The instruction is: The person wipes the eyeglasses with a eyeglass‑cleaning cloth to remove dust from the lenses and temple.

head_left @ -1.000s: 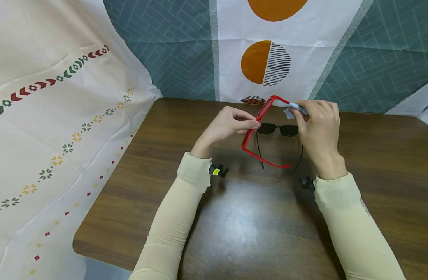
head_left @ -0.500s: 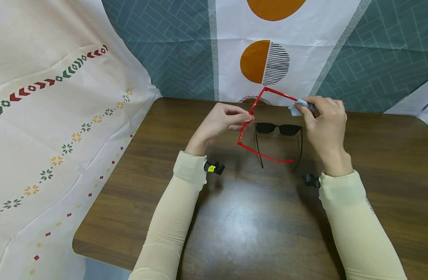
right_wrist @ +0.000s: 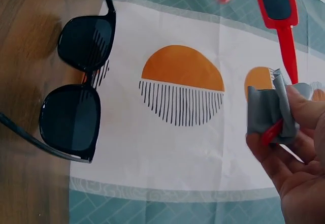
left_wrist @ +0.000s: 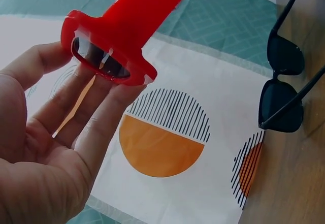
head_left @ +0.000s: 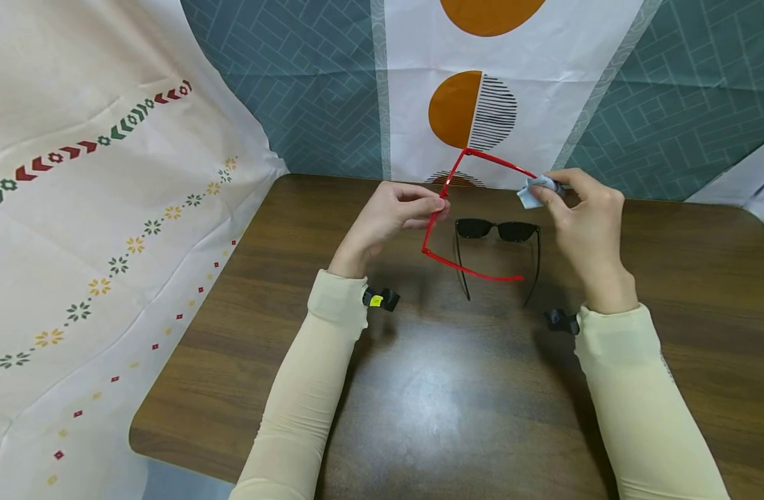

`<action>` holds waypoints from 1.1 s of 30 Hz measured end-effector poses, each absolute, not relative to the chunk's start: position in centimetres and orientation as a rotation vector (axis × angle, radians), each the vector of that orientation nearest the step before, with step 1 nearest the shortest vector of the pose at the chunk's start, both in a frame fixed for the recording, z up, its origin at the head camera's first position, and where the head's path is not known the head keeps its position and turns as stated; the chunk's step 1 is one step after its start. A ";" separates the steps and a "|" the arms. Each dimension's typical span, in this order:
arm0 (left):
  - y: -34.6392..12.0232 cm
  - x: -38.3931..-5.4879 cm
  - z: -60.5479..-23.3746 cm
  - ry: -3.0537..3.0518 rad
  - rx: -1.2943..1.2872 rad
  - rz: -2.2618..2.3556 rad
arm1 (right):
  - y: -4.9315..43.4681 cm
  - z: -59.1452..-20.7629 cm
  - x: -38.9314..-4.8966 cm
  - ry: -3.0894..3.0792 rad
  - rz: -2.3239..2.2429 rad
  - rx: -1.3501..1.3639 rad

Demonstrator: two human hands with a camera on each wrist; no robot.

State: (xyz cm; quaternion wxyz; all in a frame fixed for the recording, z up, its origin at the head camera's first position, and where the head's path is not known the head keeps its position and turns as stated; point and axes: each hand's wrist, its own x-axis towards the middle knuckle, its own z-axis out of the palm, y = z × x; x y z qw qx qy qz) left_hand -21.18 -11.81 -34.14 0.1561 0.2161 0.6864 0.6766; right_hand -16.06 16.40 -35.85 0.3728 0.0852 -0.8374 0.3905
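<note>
Red-framed sunglasses [head_left: 476, 272] are held up above the table with both temples unfolded. My left hand [head_left: 391, 217] pinches the front of their frame between thumb and fingers, as the left wrist view shows with the dark lens [left_wrist: 101, 59]. In my right hand [head_left: 591, 229] is a small light blue-grey cloth [right_wrist: 266, 109], folded round the end of the far temple and pinched there. The red temple tip pokes out below the cloth in the right wrist view. Black sunglasses [head_left: 515, 232] stand on the table beyond, temples pointing toward me, touched by neither hand.
The brown wooden table [head_left: 263, 347] lies under both arms. Behind it hangs a patterned teal and white cloth [head_left: 319, 90] with orange circles. A cream printed curtain [head_left: 107, 243] hangs along the left side.
The red sunglasses have risen slightly and moved left with my left hand. My right hand has slid rightward with the cloth along the temple to its end. The black sunglasses stay put.
</note>
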 end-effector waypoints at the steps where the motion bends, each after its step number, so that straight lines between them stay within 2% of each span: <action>1: -11.8 -21.2 -34.2 1.975 0.621 1.928 | 16.5 -35.8 -16.0 -2.147 1.014 0.219; 7: -11.1 -21.0 -34.4 2.035 0.635 1.835 | 16.3 -35.6 -16.1 -2.136 0.985 0.234; 20: -8.8 -19.9 -34.8 2.177 0.747 1.589 | 14.0 -35.8 -15.7 -2.114 0.821 0.475; 26: -8.5 -19.6 -34.6 2.221 0.793 1.558 | 14.0 -35.9 -15.7 -2.111 0.727 0.441; 33: -9.5 -19.5 -33.8 1.988 0.690 1.733 | 14.0 -35.8 -15.8 -2.048 0.716 0.363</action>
